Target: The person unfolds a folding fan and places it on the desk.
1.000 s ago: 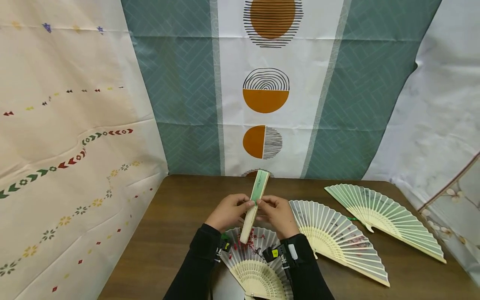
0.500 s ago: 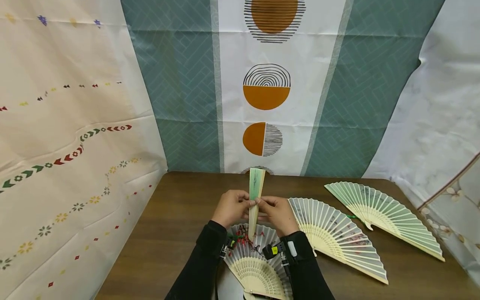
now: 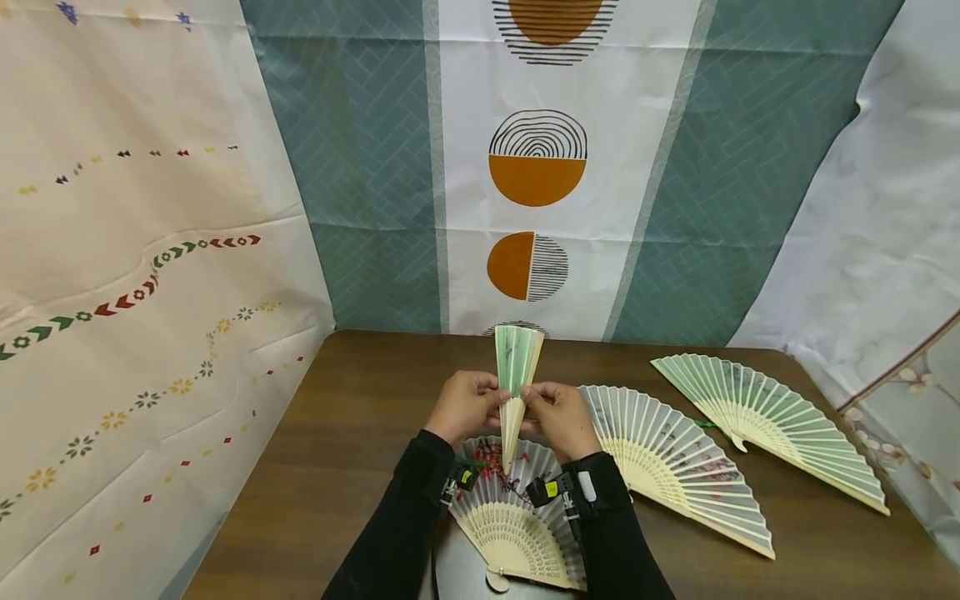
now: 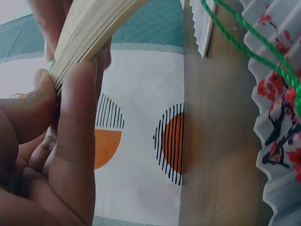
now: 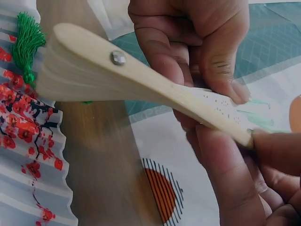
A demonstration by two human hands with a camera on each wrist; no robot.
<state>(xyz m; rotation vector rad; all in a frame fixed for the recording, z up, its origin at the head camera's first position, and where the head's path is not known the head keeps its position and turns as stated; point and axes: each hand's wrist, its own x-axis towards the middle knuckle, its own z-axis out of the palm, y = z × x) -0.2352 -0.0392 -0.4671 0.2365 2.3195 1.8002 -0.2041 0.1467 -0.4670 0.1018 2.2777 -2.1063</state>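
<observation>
In the head view a green folding fan stands up over the table, spread into a narrow wedge with its pointed end downward. My left hand pinches its left edge, and my right hand pinches the right one. The left wrist view shows stacked pale ribs between thumb and fingers. A metal rivet at the fan's narrow end appears in the right wrist view. Below the hands lies a spread white fan with red blossoms, partly covered by the right forearm. Its green tassel shows in the right wrist view.
To the right, a spread white fan and a spread green fan lie on the brown wooden table. Patterned cloth hangs behind the table and on both sides.
The green fan has swung from a slant to nearly upright. It has gone from a folded stick to a slim wedge, wider at the top. The head view has tilted slightly downward.
</observation>
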